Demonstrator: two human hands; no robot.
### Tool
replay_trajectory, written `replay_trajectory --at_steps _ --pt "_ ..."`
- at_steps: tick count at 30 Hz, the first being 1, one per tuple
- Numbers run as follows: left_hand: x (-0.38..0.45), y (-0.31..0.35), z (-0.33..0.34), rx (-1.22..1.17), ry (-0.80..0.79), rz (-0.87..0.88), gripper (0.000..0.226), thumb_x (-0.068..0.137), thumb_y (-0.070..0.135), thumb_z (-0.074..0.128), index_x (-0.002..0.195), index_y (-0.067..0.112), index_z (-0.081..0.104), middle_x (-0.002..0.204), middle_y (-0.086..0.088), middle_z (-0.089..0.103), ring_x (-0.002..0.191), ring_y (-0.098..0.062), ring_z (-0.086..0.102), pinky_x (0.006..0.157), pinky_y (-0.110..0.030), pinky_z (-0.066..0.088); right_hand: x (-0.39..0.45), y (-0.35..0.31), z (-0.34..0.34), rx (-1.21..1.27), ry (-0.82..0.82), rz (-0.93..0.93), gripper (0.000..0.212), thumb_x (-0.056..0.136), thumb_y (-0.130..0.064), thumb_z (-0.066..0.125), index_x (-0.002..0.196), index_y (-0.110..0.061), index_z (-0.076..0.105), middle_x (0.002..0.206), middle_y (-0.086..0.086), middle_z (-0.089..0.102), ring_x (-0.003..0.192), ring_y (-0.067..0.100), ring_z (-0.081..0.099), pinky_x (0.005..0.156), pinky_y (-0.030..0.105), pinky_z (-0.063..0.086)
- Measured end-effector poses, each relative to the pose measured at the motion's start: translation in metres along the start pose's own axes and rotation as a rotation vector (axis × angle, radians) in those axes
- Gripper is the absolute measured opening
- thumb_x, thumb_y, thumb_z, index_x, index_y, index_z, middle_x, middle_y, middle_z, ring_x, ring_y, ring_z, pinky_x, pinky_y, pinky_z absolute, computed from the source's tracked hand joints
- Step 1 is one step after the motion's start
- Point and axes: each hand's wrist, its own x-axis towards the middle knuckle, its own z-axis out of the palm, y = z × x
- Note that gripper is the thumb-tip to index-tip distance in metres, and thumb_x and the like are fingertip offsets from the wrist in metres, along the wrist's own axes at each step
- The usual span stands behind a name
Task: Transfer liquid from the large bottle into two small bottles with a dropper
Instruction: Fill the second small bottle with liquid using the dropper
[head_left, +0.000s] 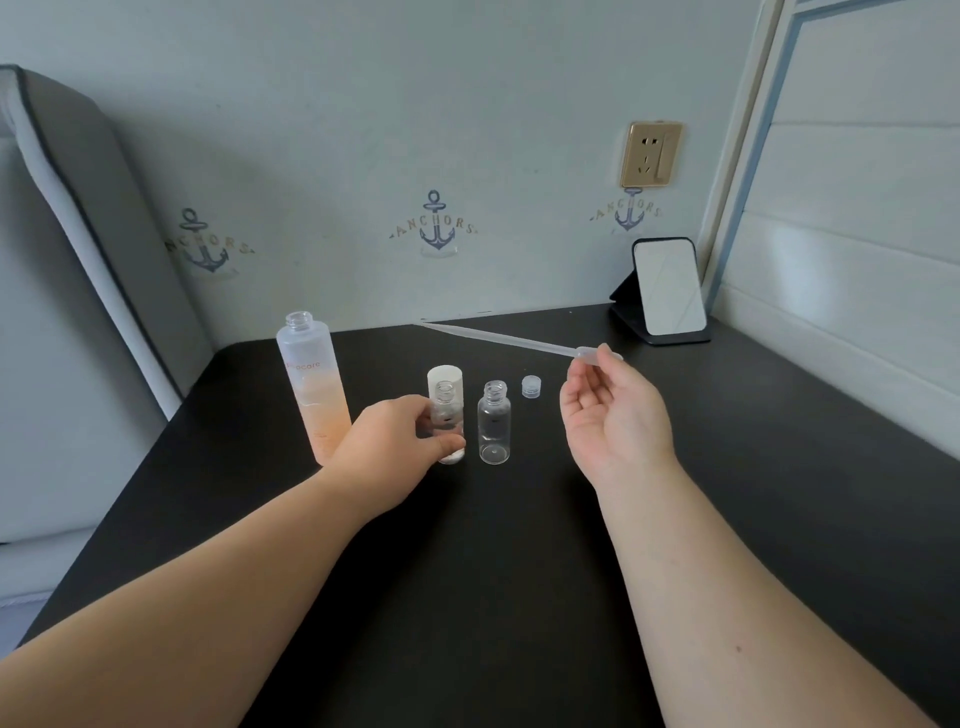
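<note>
Two bare hands work over a black tabletop (519, 571) set against a pale wall printed with anchor motifs (435, 222). A gold wall socket (650, 154) sits at far right above a small standing mirror (670, 290) on the table's far right corner; a grey padded headboard (78, 234) rises at left.

Large bottle (310, 387): uncapped, upright at far left of the group, frosted, with peach-tinted liquid in its lower part. Its white cap (445, 379) stands just behind the left small bottle.

Left small bottle (448, 423): clear, uncapped, upright, some clear liquid visible near its base. The left hand (395, 447) grips it, fingers and thumb curled round its body.

Right small bottle (494, 422): clear, uncapped, upright just beside the first; it appears empty. A small clear cap (531, 386) lies to its far right.

Dropper (509, 341): a translucent plastic pipette held above the table, nearly level, tip pointing left toward the large bottle. The right hand (613, 415), palm up, pinches its bulb end between thumb and fingertips.
</note>
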Motion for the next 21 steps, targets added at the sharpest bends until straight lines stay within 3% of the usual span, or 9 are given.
replay_trajectory --at_steps 6,12,15,19,21 --pt "0.012 0.000 0.008 -0.031 0.022 -0.010 0.018 0.087 0.039 0.075 0.092 0.025 0.065 0.085 0.013 0.066 0.081 -0.002 0.061 0.066 -0.019 0.043 0.001 0.002 0.000 0.007 0.003 0.020 0.008 0.090 -0.004 0.072 0.098 -0.005 0.071 0.074 0.008 0.074 0.064 0.018 0.072 0.057 0.024 0.055" --pt "0.015 0.001 0.014 -0.008 0.049 -0.013 0.019 0.087 0.044 0.072 0.083 0.033 0.057 0.080 0.015 0.061 0.074 0.000 0.056 0.057 -0.018 0.033 0.001 0.002 0.001 0.000 0.011 0.028 0.008 0.090 -0.004 0.073 0.098 -0.005 0.071 0.073 0.008 0.074 0.065 0.018 0.072 0.058 0.024 0.056" --pt "0.014 -0.002 0.016 -0.017 0.055 -0.014 0.018 0.086 0.048 0.072 0.095 0.034 0.062 0.084 0.020 0.063 0.079 0.004 0.057 0.060 -0.013 0.033 0.001 0.001 0.001 0.002 0.018 0.026 0.009 0.090 -0.004 0.073 0.099 -0.005 0.072 0.073 0.008 0.074 0.064 0.018 0.072 0.057 0.024 0.056" --pt "0.009 -0.004 0.012 -0.088 0.122 -0.040 0.044 0.082 0.043 0.077 0.123 0.029 0.066 0.100 0.022 0.068 0.094 0.003 0.060 0.076 -0.012 0.041 0.001 0.000 0.000 0.000 0.014 0.022 0.009 0.090 -0.004 0.072 0.098 -0.005 0.072 0.073 0.008 0.075 0.064 0.018 0.072 0.057 0.024 0.055" --pt "0.004 -0.002 0.005 -0.116 0.192 -0.033 0.040 0.080 0.041 0.075 0.118 0.034 0.065 0.097 0.025 0.065 0.087 0.007 0.058 0.073 -0.013 0.041 0.001 0.000 0.000 0.000 0.010 0.022 0.009 0.089 -0.004 0.072 0.099 -0.005 0.072 0.073 0.008 0.074 0.064 0.018 0.071 0.057 0.024 0.055"
